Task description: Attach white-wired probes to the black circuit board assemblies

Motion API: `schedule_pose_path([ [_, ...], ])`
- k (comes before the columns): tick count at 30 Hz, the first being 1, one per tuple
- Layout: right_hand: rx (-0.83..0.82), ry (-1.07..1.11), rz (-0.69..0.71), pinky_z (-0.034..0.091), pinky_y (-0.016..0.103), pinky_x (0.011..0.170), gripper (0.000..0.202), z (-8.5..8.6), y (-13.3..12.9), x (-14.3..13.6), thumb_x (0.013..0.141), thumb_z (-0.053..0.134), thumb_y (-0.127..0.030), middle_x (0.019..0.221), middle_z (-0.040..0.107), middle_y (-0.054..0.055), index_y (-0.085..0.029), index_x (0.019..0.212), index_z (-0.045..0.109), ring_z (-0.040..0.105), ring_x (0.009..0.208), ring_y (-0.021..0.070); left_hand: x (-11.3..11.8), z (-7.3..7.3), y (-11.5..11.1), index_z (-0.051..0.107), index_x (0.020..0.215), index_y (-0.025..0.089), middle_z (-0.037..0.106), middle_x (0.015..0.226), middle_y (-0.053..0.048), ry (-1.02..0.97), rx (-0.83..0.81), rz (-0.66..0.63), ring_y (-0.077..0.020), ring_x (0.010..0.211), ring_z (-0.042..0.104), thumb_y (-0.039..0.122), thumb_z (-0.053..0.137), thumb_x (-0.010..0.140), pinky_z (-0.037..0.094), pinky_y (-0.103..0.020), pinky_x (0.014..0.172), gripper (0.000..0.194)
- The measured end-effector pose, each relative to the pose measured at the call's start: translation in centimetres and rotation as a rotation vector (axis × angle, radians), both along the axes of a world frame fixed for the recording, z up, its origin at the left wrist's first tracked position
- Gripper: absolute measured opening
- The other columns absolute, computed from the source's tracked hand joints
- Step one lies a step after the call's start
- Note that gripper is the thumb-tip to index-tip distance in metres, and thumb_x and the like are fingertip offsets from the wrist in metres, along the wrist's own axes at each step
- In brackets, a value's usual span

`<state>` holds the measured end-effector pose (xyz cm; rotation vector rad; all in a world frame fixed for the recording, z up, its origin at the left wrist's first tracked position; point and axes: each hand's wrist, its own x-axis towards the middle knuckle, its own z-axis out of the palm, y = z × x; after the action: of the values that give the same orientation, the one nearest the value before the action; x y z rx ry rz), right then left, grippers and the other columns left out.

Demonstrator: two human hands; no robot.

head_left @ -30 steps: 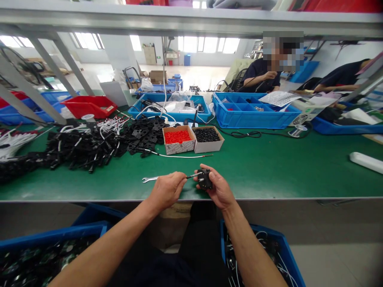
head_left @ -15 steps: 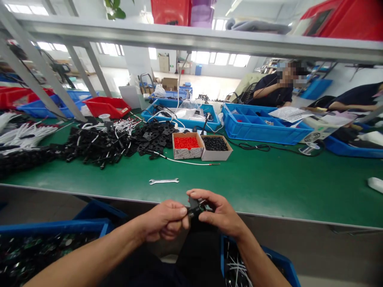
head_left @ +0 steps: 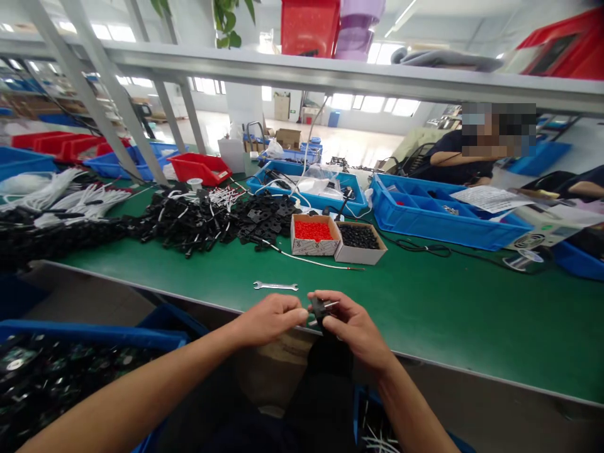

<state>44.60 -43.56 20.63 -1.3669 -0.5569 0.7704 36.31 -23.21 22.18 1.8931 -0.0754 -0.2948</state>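
My right hand (head_left: 352, 324) grips a small black part (head_left: 321, 309) with metal pins between thumb and fingers, over the table's front edge. Beside it, my left hand (head_left: 274, 318) has its fingers curled and its thumb against the part's left side; whether it pinches something small is hidden. A silver open-ended wrench (head_left: 275, 286) lies on the green table (head_left: 425, 302) just beyond my hands. Behind the wrench are a small box of red pieces (head_left: 315, 246) and a box of black pieces (head_left: 359, 253), with a white cable (head_left: 316, 261) in front.
Piles of black parts (head_left: 189, 220) and white cables (head_left: 89, 198) cover the left. Blue bins (head_left: 438, 220) stand behind, under a metal shelf (head_left: 283, 70). A blue crate (head_left: 94, 330) sits low left. A person (head_left: 462, 157) sits across the table.
The view has shifted left, so the scene appears further right. The black part is turned, its pins now pointing sideways, and my left hand's fingers have shifted on its left side.
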Motion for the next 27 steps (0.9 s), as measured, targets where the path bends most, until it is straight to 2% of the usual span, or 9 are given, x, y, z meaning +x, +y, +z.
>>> schedule_pose_path([
  [3,0.056,-0.086,0.177,0.042,0.029,0.106,0.048,1.0,-1.3,0.2,0.081,0.076,-0.033,0.132,0.048,0.009,-0.021,0.125,0.061,0.052,0.121,0.0177,-2.7,-0.3,-0.7,0.059,0.091,0.013,0.029,0.046,0.006,0.386,-0.641,-0.137,-0.0079,0.038,0.018,0.052,0.046,0.093,0.017,-0.022,0.04,0.042],
  [5,0.081,-0.108,0.224,0.038,0.029,0.111,0.044,1.0,-1.6,0.0,0.078,0.078,-0.03,0.133,0.048,0.008,-0.021,0.119,0.065,0.048,0.127,0.0184,-4.0,-1.1,-1.3,0.056,0.089,0.013,0.023,0.044,0.009,0.455,-0.815,-0.094,-0.007,0.036,0.012,0.051,0.051,0.091,0.013,-0.022,0.038,0.039],
  [7,0.073,-0.098,0.216,0.038,0.03,0.111,0.043,0.6,-1.4,-0.3,0.078,0.078,-0.029,0.133,0.048,0.007,-0.021,0.118,0.065,0.048,0.127,0.0181,-4.5,-1.7,-1.7,0.055,0.084,0.013,0.026,0.045,0.008,0.4,-0.753,0.007,-0.0063,0.037,0.015,0.051,0.054,0.089,0.012,-0.021,0.039,0.039],
  [13,0.034,0.022,0.066,0.047,0.03,0.099,0.056,-1.1,0.1,-1.3,0.079,0.077,-0.037,0.127,0.052,0.011,-0.018,0.128,0.059,0.056,0.112,0.0176,-2.7,-0.6,-0.3,0.055,0.073,0.011,0.045,0.064,0.0,-0.038,0.003,0.039,-0.0084,0.06,0.038,0.044,0.044,0.093,0.027,-0.021,0.056,0.04],
  [16,0.021,0.041,-0.02,0.048,0.024,0.095,0.056,-1.2,0.9,-1.6,0.079,0.077,-0.038,0.121,0.055,0.01,-0.016,0.126,0.059,0.057,0.107,0.0148,-1.9,-0.6,0.5,0.049,0.068,0.012,0.044,0.063,0.0,-0.129,0.197,0.074,-0.0087,0.061,0.038,0.04,0.043,0.095,0.026,-0.022,0.057,0.039],
  [18,0.02,0.033,-0.026,0.048,0.022,0.094,0.054,-1.1,1.0,-1.5,0.079,0.077,-0.038,0.12,0.056,0.009,-0.016,0.126,0.059,0.058,0.107,0.0138,-1.8,-1.3,0.7,0.05,0.07,0.013,0.042,0.061,0.001,-0.038,0.034,0.066,-0.0083,0.057,0.035,0.042,0.046,0.093,0.025,-0.022,0.055,0.037],
  [23,0.046,-0.046,0.122,0.044,0.027,0.103,0.051,-0.7,-0.1,-0.7,0.079,0.077,-0.033,0.13,0.05,0.008,-0.02,0.126,0.061,0.054,0.116,0.0163,-2.6,-2.8,0.0,0.056,0.09,0.013,0.024,0.046,0.009,0.423,-0.724,-0.088,-0.0074,0.039,0.014,0.054,0.049,0.091,0.016,-0.023,0.042,0.042],
  [25,0.046,-0.066,0.141,0.043,0.028,0.105,0.049,-0.7,-0.4,-0.4,0.079,0.077,-0.031,0.133,0.048,0.008,-0.021,0.125,0.062,0.052,0.12,0.0169,-2.8,-2.6,-0.4,0.059,0.092,0.011,0.026,0.045,0.008,0.379,-0.713,-0.065,-0.0075,0.039,0.015,0.055,0.048,0.091,0.016,-0.023,0.041,0.046],
  [27,0.029,-0.053,0.127,0.044,0.028,0.104,0.05,-0.7,-0.6,-0.5,0.08,0.076,-0.032,0.131,0.05,0.008,-0.019,0.126,0.061,0.054,0.117,0.0163,-2.8,-2.2,-0.6,0.061,0.087,0.01,0.031,0.048,0.006,0.242,-0.526,-0.01,-0.0074,0.042,0.022,0.055,0.047,0.091,0.019,-0.023,0.044,0.048],
])
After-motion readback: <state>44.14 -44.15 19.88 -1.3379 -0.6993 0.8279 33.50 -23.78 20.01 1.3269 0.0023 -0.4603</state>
